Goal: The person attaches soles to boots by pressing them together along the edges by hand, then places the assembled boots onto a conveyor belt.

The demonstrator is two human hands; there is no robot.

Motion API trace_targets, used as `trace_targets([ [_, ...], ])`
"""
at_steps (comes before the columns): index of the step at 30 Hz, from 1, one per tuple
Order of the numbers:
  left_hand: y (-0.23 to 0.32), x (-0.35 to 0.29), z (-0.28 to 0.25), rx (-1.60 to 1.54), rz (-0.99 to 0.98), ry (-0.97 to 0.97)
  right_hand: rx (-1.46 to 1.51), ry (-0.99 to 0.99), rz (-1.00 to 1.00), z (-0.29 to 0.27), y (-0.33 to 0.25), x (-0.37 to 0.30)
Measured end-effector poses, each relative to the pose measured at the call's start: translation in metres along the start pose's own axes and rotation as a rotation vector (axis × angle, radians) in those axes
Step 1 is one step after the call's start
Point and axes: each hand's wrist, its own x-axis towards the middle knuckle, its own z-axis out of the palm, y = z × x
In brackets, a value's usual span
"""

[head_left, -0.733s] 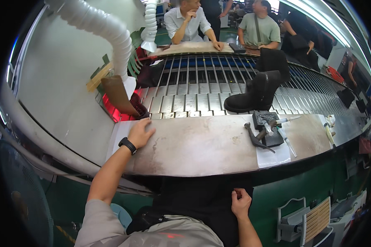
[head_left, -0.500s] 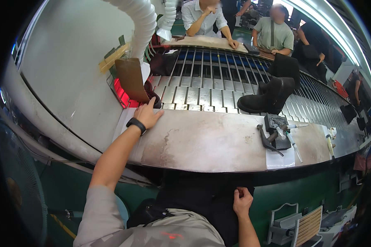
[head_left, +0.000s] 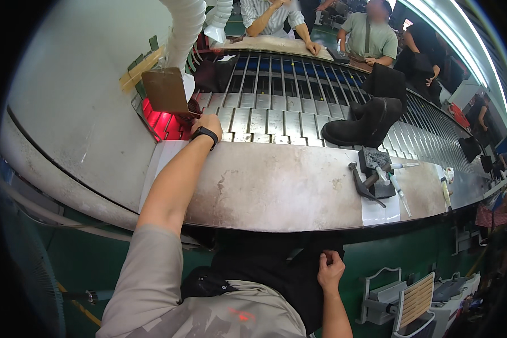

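Observation:
My left hand (head_left: 208, 123), with a black watch on the wrist, reaches across the worn metal worktop (head_left: 276, 188) to the slatted conveyor (head_left: 276, 115). Its fingers lie at the mouth of the grey tunnel (head_left: 79, 107), under a brown flap (head_left: 164, 90) beside a red glow (head_left: 159, 124), and are partly hidden. My right hand (head_left: 330, 269) rests low at my lap with its fingers curled against a dark apron (head_left: 265, 265). A tall black boot (head_left: 366, 118) stands on the conveyor to the right, apart from both hands.
Pliers and other small tools (head_left: 374, 174) lie on a white sheet at the worktop's right end. A white ribbed hose (head_left: 187, 25) hangs over the tunnel. Other people (head_left: 372, 36) stand at the conveyor's far side. A green machine frame (head_left: 411, 253) runs below the worktop.
My left hand has slid forward off the worktop onto the conveyor, up to the brown flap at the tunnel mouth. The view has tilted. My right hand stays at my lap.

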Motion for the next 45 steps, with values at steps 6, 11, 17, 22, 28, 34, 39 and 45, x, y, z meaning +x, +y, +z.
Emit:
trace_targets([
  [6, 0.026, -0.036, -0.002, -0.245, 0.161, 0.325, 0.025, -0.054, 0.014, 0.008, -0.01, 0.006],
  [11, 0.04, -0.065, -0.018, -0.858, 0.395, 0.422, 0.019, -0.063, 0.018, 0.005, -0.029, 0.002],
  [17, 0.042, -0.209, -0.035, -0.583, 0.972, 0.482, 0.242, -0.161, -0.482, -0.022, -0.131, 0.027],
  [22, 0.056, -0.265, -0.033, -0.527, 1.096, -0.07, 0.283, -0.066, -0.47, 0.007, -0.173, 0.13],
  [28, 0.072, -0.054, 0.003, -0.406, 0.774, 0.213, 0.181, -0.12, -0.277, 0.037, -0.176, 0.172],
  [34, 0.045, 0.185, -0.034, -0.146, 0.125, 0.382, 0.263, -0.152, -0.254, 0.04, -0.175, 0.173],
  [39, 0.079, 0.264, -0.041, -0.281, -0.009, 0.472, 0.183, -0.162, -0.237, 0.034, -0.174, 0.179],
  [45, 0.065, 0.35, -0.002, -0.049, 0.096, 0.366, 0.181, -0.179, -0.284, 0.031, -0.166, 0.186],
])
